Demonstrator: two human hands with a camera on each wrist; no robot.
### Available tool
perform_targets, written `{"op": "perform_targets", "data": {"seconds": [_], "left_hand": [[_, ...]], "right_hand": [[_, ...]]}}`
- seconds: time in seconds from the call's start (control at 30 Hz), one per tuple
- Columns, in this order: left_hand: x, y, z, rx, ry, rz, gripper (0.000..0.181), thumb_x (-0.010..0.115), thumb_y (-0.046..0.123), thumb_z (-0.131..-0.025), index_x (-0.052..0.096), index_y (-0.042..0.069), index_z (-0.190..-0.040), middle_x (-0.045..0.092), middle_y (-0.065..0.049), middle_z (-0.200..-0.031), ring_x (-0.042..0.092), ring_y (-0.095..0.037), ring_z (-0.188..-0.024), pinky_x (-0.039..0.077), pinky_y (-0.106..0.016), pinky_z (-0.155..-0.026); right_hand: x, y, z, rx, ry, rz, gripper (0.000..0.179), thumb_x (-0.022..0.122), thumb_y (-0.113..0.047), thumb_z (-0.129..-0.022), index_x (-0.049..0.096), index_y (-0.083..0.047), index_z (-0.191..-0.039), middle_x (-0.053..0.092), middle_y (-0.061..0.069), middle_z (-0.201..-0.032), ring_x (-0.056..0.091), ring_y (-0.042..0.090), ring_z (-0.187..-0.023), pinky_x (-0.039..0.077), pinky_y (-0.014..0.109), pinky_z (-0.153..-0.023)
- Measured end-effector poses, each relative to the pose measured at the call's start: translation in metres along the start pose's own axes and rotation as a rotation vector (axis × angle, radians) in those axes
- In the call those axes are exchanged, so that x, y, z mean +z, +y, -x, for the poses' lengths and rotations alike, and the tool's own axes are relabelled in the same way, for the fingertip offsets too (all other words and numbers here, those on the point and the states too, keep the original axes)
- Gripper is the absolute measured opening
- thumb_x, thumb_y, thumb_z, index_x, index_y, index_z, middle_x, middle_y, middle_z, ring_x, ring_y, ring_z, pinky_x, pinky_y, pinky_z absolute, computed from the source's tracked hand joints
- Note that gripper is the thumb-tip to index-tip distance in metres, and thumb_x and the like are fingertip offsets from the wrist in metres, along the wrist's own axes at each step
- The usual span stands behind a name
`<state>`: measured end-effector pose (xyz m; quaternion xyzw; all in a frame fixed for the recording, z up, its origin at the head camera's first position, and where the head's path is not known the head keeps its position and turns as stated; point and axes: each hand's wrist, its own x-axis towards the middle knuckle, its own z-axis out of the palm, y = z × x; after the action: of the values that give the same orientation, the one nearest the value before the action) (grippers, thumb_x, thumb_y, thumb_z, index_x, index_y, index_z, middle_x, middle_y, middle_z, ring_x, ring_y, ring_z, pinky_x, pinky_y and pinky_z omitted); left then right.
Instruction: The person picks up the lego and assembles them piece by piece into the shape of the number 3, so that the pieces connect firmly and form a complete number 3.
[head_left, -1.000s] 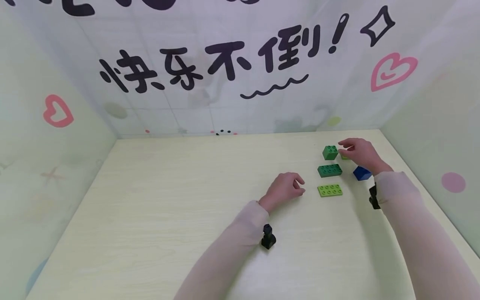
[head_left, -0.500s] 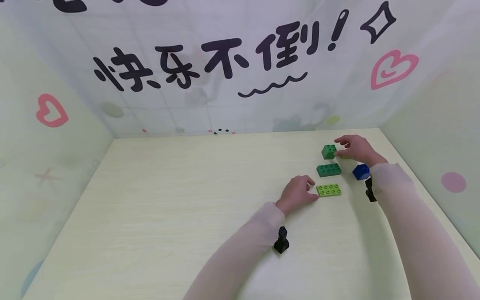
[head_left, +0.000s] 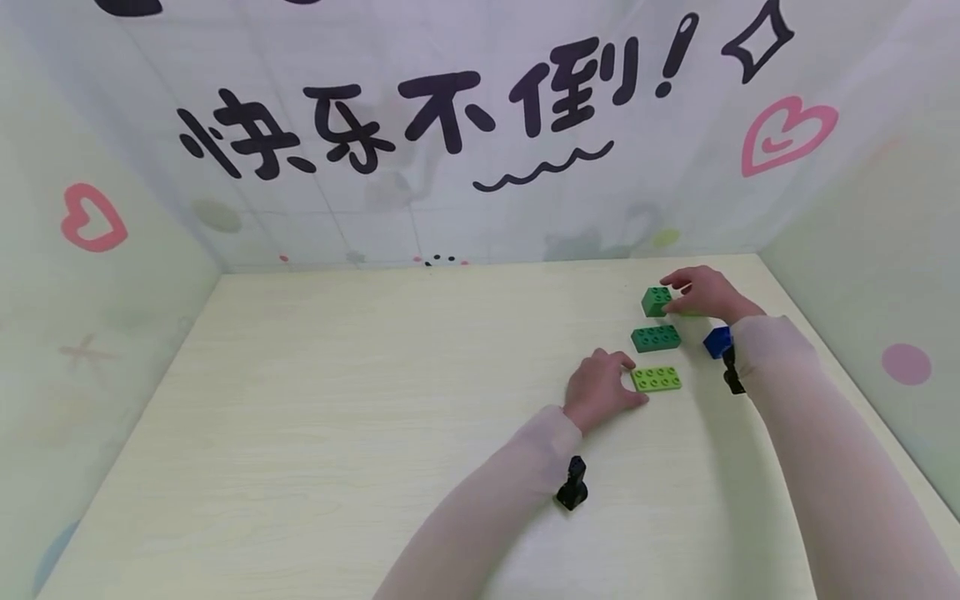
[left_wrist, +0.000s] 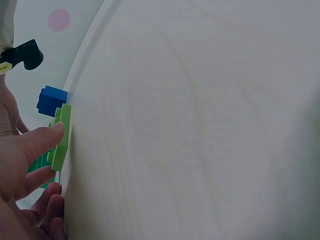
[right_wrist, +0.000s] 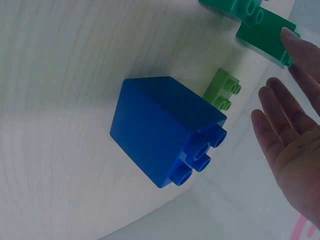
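My left hand (head_left: 600,387) curves around the left end of a flat lime-green building brick (head_left: 657,379) lying on the table. Its thumb is at the brick's front edge and its index finger at the back corner; in the left wrist view the thumb overlaps the lime brick (left_wrist: 62,150). Farther back, my right hand (head_left: 708,293) hovers by a green square building brick (head_left: 654,302), thumb close to the studs and fingers spread behind. In the right wrist view, the thumb overlaps the green square brick (right_wrist: 267,37) while the other fingers are extended.
A longer dark green brick (head_left: 656,338) lies between the hands. A blue brick (head_left: 716,342) stands beneath the right wrist, with a small lime brick (right_wrist: 215,90) behind it. Printed cloth walls (head_left: 337,225) border the pale wooden table (head_left: 337,400).
My left hand has moved right, from bare table to the flat lime brick. My right hand has shifted slightly left, to the green square brick. The bricks keep their arrangement.
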<state>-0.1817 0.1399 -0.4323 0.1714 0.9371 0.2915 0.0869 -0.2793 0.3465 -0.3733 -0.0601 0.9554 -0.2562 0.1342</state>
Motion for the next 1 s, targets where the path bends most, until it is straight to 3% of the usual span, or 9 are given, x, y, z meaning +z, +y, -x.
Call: {"op": "perform_targets", "data": {"seconds": [0.63, 1.0], "left_hand": [[0.0033, -0.0009, -0.0019, -0.016, 0.017, -0.045, 0.036, 0.075, 0.04, -0.073, 0.068, 0.028, -0.106, 0.049, 0.009, -0.08, 0.043, -0.005, -0.065, 0.033, -0.019, -0.052], [0.001, 0.0013, -0.0017, -0.046, -0.002, -0.031, 0.034, 0.075, 0.039, -0.073, 0.068, 0.029, -0.105, 0.049, 0.009, -0.081, 0.043, -0.005, -0.064, 0.034, -0.019, -0.052]], "right_hand": [[0.0061, -0.0025, -0.0057, -0.005, -0.035, -0.019, 0.048, 0.063, -0.01, -0.086, 0.046, 0.009, -0.127, 0.045, 0.032, -0.121, 0.043, 0.044, -0.11, 0.037, 0.054, -0.09], [0.0098, 0.0007, -0.0058, -0.017, -0.008, -0.029, 0.047, 0.062, -0.006, -0.085, 0.046, 0.01, -0.126, 0.046, 0.033, -0.118, 0.045, 0.043, -0.106, 0.038, 0.053, -0.089]]}}
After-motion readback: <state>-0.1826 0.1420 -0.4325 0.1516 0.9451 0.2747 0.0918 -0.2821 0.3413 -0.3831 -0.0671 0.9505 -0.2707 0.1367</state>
